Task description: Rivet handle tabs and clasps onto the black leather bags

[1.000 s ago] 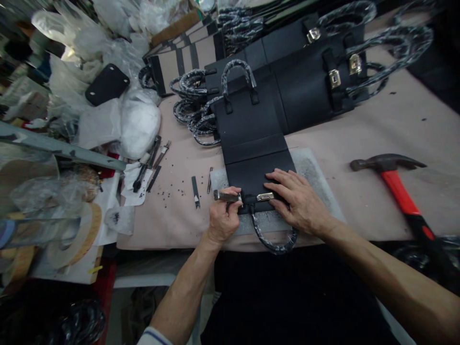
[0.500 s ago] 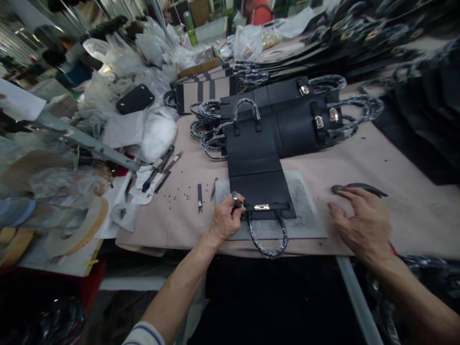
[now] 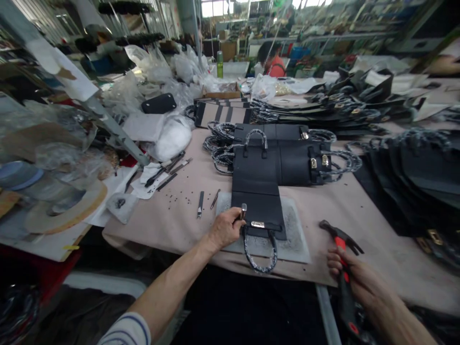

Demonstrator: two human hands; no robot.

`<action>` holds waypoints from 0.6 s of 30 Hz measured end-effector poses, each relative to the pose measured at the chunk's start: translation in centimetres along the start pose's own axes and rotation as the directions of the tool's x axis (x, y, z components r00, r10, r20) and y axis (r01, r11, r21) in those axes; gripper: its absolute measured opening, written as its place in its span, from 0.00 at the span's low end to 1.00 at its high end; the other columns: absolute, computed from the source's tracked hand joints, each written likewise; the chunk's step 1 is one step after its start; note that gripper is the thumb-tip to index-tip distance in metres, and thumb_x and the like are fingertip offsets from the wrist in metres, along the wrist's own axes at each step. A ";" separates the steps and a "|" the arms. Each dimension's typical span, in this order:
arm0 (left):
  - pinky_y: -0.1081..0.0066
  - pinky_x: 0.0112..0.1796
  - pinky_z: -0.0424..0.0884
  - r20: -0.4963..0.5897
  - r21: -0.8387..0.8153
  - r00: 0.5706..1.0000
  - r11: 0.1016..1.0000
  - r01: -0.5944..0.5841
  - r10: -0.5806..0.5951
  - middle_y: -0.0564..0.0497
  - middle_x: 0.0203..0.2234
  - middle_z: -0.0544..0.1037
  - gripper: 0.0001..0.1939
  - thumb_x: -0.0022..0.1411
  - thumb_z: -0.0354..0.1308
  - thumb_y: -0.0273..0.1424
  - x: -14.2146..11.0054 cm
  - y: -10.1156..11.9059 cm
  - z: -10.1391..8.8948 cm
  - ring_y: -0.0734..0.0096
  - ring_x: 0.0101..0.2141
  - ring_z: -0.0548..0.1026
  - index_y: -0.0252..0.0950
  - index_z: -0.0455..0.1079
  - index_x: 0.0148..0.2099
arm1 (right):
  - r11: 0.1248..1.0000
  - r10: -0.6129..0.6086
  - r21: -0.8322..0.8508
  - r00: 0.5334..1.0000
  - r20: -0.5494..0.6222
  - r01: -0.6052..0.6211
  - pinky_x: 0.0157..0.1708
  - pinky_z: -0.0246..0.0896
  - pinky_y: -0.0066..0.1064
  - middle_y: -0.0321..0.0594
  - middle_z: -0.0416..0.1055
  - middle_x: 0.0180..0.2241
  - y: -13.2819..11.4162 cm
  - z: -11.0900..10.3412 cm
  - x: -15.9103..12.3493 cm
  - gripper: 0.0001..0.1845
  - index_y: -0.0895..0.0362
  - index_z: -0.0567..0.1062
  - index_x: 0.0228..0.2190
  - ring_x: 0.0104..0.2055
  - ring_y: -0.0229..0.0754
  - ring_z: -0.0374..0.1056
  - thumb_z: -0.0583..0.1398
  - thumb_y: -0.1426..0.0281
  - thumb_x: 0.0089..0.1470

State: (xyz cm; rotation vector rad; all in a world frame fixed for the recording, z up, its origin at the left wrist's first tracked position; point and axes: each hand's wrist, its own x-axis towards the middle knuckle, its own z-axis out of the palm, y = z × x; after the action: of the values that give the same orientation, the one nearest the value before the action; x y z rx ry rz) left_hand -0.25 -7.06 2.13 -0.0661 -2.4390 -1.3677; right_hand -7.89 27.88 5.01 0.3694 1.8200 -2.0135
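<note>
My left hand (image 3: 226, 231) is closed around a short metal punch (image 3: 244, 212), held upright at the left end of a gold clasp (image 3: 258, 224). The clasp sits near the lower edge of a black bag panel (image 3: 256, 201). A plastic-wrapped loop handle (image 3: 273, 256) hangs from that edge toward me. Beneath the panel lies a grey slab (image 3: 296, 239). To the right, my right hand (image 3: 364, 280) grips a claw hammer (image 3: 339, 241) by its red and black handle, with the head above the table and apart from the punch.
More black bag panels (image 3: 294, 163) with wrapped handles lie behind the slab, and stacks (image 3: 391, 182) of them lie at right. Left of the slab are a flat steel tool (image 3: 200, 203), a thin rod (image 3: 215, 198) and scattered black bits. A metal post (image 3: 111, 127) slants at left.
My view has tilted up. My right hand has turned and lowered, so the hammer's handle now shows, its head swung toward the left. My left hand keeps the punch at the clasp.
</note>
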 end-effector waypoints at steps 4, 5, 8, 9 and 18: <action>0.65 0.44 0.75 0.001 0.016 1.000 1.000 0.012 -0.012 0.49 0.35 0.79 0.08 0.62 0.58 0.23 0.0 -0.1 0.0 0.62 0.39 0.79 0.39 0.72 0.43 | 0.994 0.089 -0.057 0.996 0.014 -0.088 0.11 0.48 0.23 0.24 0.48 0.19 -2.9 5.6 -3.6 0.24 0.52 0.63 0.27 0.14 0.29 0.46 0.67 0.49 0.50; 0.65 0.44 0.75 0.004 0.018 1.000 1.000 0.012 -0.012 0.49 0.35 0.79 0.07 0.62 0.58 0.23 0.0 -0.1 0.0 0.62 0.39 0.79 0.39 0.72 0.42 | 0.992 0.014 -0.129 1.000 0.018 -0.012 0.12 0.49 0.24 0.25 0.51 0.19 -4.1 7.0 -4.5 0.24 0.52 0.65 0.30 0.15 0.30 0.48 0.64 0.46 0.53; 0.64 0.44 0.75 0.010 0.014 1.000 1.000 0.011 -0.011 0.49 0.36 0.79 0.07 0.62 0.59 0.23 0.1 -0.2 0.0 0.62 0.39 0.79 0.38 0.72 0.42 | 0.767 -0.377 -0.503 0.914 0.149 0.398 0.16 0.54 0.29 0.32 0.62 0.21 -8.0 10.6 -6.9 0.23 0.52 0.69 0.35 0.18 0.36 0.58 0.56 0.45 0.61; 0.64 0.44 0.75 0.010 0.010 1.000 1.000 0.011 -0.011 0.49 0.36 0.80 0.07 0.62 0.59 0.23 0.1 -0.2 0.0 0.62 0.39 0.79 0.38 0.72 0.41 | 0.593 -0.505 -0.605 0.831 0.235 0.531 0.18 0.54 0.30 0.34 0.64 0.21 -9.0 11.5 -7.4 0.22 0.52 0.69 0.34 0.19 0.38 0.60 0.55 0.46 0.63; 0.62 0.46 0.76 0.005 0.014 1.000 1.000 0.019 -0.019 0.48 0.36 0.80 0.07 0.62 0.59 0.22 0.0 -0.4 0.0 0.60 0.40 0.80 0.38 0.73 0.41 | -0.151 -0.437 -0.707 0.595 0.675 0.691 0.21 0.37 0.34 0.35 0.65 0.17 -10.1 15.2 -7.1 0.16 0.52 0.64 0.30 0.15 0.38 0.54 0.48 0.60 0.69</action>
State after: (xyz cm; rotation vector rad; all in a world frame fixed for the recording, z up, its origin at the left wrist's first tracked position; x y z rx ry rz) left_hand -0.35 -7.25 1.84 -0.0436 -2.4589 -1.3601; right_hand -5.21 14.40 18.91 -1.2817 2.9063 -0.5211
